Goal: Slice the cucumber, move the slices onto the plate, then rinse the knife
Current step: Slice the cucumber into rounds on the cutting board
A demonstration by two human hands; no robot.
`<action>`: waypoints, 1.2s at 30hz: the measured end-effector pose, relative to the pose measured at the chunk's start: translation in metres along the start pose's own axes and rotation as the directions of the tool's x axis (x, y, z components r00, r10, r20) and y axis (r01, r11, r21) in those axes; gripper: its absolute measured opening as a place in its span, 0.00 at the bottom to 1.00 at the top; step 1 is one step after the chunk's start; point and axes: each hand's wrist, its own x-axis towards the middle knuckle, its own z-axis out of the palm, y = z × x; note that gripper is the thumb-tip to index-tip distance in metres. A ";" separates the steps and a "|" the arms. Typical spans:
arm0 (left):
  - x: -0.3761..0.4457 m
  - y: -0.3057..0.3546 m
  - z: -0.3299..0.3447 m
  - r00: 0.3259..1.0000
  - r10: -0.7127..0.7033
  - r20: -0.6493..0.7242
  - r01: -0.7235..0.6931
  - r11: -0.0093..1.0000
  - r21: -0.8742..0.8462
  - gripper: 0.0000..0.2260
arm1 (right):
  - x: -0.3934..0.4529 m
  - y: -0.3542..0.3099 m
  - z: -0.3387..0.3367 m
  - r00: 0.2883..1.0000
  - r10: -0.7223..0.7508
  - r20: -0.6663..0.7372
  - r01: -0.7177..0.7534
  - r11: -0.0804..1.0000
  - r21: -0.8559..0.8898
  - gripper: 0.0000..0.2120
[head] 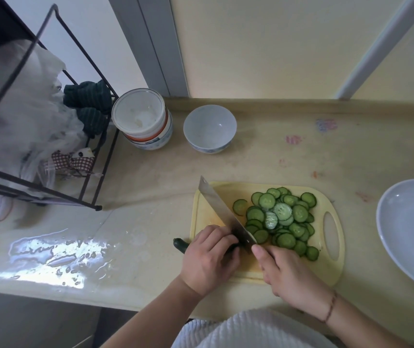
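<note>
Already only a stub of cucumber (181,245) was pinned under the left hand (209,257), so its curled fingers (222,236), touching the knife (223,212) clasped in the right hand's (285,268) grip, could be nicked.

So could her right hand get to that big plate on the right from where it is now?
Probably yes: the plate sits just right of the cutting board, nothing between, though the right hand is gripping the knife.

- Your cucumber slices (282,217) are pale green inside with dark green rims.
- The cutting board (331,267) is pale yellow.
- The plate (406,234) at right is plain white.
- The bowl (209,128) is white, with blue patterning outside.
- The cloth (71,160) at left is red-and-white checked.
</note>
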 end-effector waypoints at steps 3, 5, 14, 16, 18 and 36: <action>0.000 0.000 -0.002 1.000 0.005 0.006 -0.006 1.000 0.008 0.04 | -0.002 0.002 -0.008 1.000 0.023 0.009 -0.023 0.999 0.027 0.24; 0.000 -0.001 -0.002 1.000 0.006 0.001 -0.006 1.000 0.019 0.04 | -0.004 0.000 -0.009 1.000 0.012 0.004 -0.012 1.000 0.018 0.25; 0.000 -0.001 0.000 1.000 0.011 -0.017 -0.011 1.000 0.002 0.04 | -0.029 -0.017 -0.009 0.998 -0.068 -0.003 0.068 0.997 0.047 0.30; 0.000 -0.001 0.000 1.000 0.012 -0.015 -0.012 1.000 -0.004 0.04 | -0.031 -0.015 -0.008 0.996 -0.085 -0.014 0.085 0.996 0.008 0.33; 0.001 -0.001 -0.001 1.000 0.013 -0.011 -0.013 1.000 -0.004 0.04 | -0.031 -0.012 -0.007 0.996 -0.087 -0.019 0.087 0.996 -0.007 0.36; 0.000 -0.001 -0.003 0.999 -0.005 0.035 0.005 1.000 -0.001 0.05 | 0.002 0.000 -0.005 0.996 0.061 0.058 -0.067 0.992 0.105 0.24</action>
